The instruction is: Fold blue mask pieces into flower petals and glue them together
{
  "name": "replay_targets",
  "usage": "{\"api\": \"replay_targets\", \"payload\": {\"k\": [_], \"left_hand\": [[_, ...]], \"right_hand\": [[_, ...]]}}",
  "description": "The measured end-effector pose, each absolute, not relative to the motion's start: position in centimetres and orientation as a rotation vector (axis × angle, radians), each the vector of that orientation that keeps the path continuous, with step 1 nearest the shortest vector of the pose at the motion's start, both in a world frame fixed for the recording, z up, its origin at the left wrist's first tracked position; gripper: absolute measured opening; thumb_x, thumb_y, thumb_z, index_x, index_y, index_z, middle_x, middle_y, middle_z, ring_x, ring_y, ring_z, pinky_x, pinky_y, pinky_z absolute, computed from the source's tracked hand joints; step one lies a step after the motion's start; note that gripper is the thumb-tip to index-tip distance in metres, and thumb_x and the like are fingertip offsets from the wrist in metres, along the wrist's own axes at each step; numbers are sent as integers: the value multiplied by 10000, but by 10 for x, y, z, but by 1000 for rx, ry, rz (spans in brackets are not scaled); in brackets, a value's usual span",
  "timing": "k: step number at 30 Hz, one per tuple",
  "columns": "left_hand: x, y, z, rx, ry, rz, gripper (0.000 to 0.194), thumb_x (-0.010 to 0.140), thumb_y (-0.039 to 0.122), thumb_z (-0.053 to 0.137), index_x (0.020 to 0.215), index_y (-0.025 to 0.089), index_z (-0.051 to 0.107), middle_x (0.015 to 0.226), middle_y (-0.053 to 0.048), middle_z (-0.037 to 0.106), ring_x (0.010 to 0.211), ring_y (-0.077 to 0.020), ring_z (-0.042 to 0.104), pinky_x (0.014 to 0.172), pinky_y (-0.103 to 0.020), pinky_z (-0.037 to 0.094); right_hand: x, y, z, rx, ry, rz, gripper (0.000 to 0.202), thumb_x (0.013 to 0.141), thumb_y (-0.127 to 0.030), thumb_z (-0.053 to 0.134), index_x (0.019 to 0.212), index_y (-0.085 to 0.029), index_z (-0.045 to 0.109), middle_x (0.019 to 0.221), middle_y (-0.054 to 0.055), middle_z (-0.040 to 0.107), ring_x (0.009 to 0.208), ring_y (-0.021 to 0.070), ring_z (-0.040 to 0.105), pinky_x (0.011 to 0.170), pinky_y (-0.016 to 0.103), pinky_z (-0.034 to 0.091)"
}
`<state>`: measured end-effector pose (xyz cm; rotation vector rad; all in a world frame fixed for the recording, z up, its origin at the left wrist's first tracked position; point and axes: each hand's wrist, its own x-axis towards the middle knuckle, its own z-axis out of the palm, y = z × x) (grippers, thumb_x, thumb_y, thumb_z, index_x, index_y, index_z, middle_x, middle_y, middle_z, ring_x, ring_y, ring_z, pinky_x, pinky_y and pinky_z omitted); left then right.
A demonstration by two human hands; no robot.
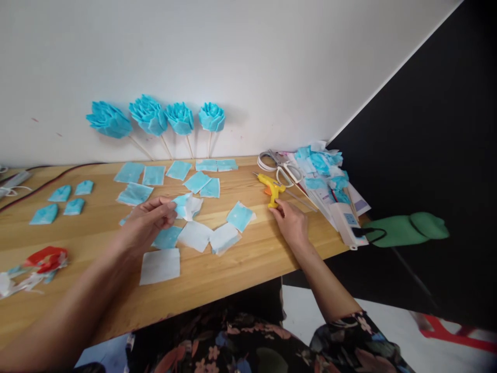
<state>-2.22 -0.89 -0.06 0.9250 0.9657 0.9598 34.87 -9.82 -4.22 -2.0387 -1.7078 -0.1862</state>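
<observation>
My left hand (pixel 153 220) pinches a folded blue and white piece of material (pixel 187 206) over the middle of the table. On the right, my right hand (pixel 289 220) has its fingers closed at the handle of a yellow glue gun (pixel 273 188), whose nozzle points to the back left. Around my left hand lie several blue squares (pixel 240 216) and white squares (pixel 160 266), some overlapping. Several folded blue petals (pixel 44 214) rest at the left of the table.
Several blue flowers on sticks (pixel 147 115) lean on the wall. White-handled scissors (pixel 289 175), a tape roll (pixel 267 160), blue scraps (pixel 320 161) and a power strip (pixel 347 223) are at the right. Red material (pixel 47 259) lies front left. A green bottle (pixel 407 229) is far right.
</observation>
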Motion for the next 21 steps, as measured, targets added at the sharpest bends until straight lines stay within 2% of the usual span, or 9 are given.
{"api": "replay_targets", "payload": {"k": [6,16,21], "left_hand": [[-22,-9,-1,934,945,960,177,740,303,803,684,180,689,563,11,531,530,-94,460,483,-214,362],[-21,-10,5,902,933,963,210,710,320,840,689,180,684,549,19,533,537,-94,476,490,-210,362],[-19,-11,9,894,918,994,220,696,309,842,676,168,673,535,18,534,524,-91,477,482,-209,343]], "right_hand": [[350,-98,-46,-2033,-1650,-191,360,983,-491,521,1036,-181,699,827,96,773,729,227,709,664,324,479],[347,-97,-43,-2043,-1713,-253,303,993,-431,531,892,-195,692,834,100,764,732,220,693,671,326,463],[348,-98,-41,-2056,-1712,-206,298,990,-424,535,957,-176,697,845,101,771,746,227,703,673,326,469]]}}
